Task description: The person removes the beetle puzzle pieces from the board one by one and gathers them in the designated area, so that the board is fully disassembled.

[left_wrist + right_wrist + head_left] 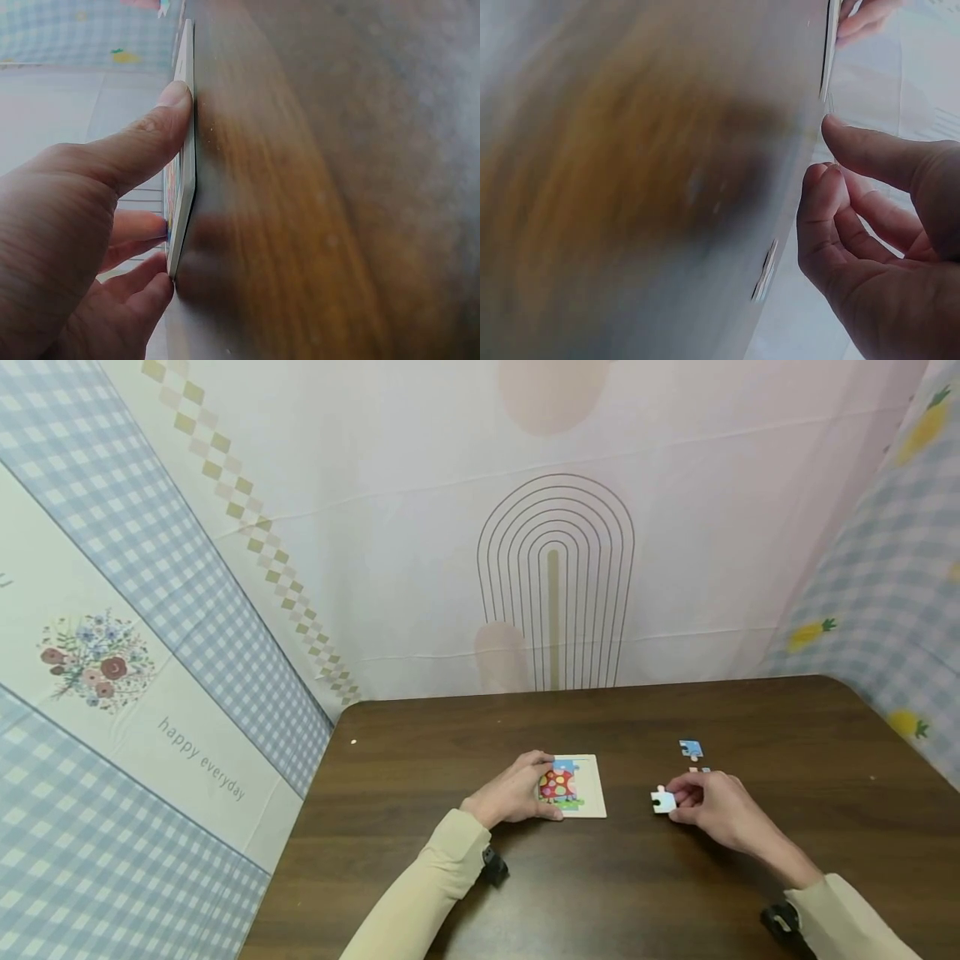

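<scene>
The left hand (517,789) reaches in from the near left, its forearm slanting up the table (405,752), thumb on the near edge of the board (595,789) and the other fingers spread round its left side and far corner, so that the board is gripped between them. The right hand (720,810) comes in from the near right, palm turned inward, thumb and fingertips brought together on the right side of a pale piece (663,802), which they pinch just right of the board, apart from it. Both forearms wear cream sleeves, with a dark wrist camera (494,866) below the left cuff and another below the right. The board lies near the middle of the dark brown wood-grain table, its fitted part showing red with coloured dots, blue and green, its right part bare cream. Beyond the right hand lies a blue piece (692,749). A white cloth (405,568) printed with thin arches hangs behind; blue-checked cloths flank it, the left one lettered "happy everyday", the right one printed with pineapples. The left fingers cover part of the board's picture, and another loose piece (695,769) is partly hidden behind the right hand. Both wrist views show the table blurred and the board edge-on; whether the pinched piece touches the table cannot be told.
</scene>
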Demonstrator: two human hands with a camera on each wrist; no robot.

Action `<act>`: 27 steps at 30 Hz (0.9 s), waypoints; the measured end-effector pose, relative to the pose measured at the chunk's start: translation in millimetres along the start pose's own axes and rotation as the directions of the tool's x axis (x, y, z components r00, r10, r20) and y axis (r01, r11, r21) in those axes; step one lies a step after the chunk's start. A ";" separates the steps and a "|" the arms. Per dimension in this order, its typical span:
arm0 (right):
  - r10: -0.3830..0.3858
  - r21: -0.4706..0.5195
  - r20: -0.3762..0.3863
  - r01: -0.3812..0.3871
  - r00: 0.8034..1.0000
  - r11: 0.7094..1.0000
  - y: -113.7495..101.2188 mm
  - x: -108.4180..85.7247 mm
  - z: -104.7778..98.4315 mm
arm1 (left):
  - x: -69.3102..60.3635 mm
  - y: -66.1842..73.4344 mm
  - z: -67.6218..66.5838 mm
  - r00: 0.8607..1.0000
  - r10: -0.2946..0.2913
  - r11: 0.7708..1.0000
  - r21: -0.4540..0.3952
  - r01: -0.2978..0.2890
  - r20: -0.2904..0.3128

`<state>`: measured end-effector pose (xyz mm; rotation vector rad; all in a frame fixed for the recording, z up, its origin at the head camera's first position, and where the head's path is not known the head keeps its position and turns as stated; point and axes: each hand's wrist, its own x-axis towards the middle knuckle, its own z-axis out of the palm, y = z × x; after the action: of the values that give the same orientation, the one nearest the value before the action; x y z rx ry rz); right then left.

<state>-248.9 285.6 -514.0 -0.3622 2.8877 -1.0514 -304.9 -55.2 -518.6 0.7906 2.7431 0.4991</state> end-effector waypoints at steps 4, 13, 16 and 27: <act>0.025 -0.008 -0.005 -0.025 1.000 1.000 8.7 -5.2 -7.6 | 0.8 0.0 -0.2 1.000 0.004 1.000 -0.003 -0.004 0.000; 0.088 -0.023 0.016 -0.088 0.996 0.996 26.9 -13.9 -20.1 | -3.3 0.6 -1.3 1.000 0.002 1.000 -0.019 -0.002 -0.002; 0.090 -0.033 0.022 -0.089 0.996 0.995 31.8 -15.6 -22.9 | -5.1 0.0 0.2 1.000 0.000 0.999 -0.038 0.000 0.003; 0.113 -0.044 0.040 -0.111 0.993 0.993 44.9 -20.0 -34.1 | -1.7 0.5 -1.8 1.000 0.005 0.999 -0.041 -0.005 0.001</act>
<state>-242.7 345.0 -517.2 -0.2184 2.8581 -0.9549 -303.8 -56.2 -516.5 0.7878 2.7213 0.5540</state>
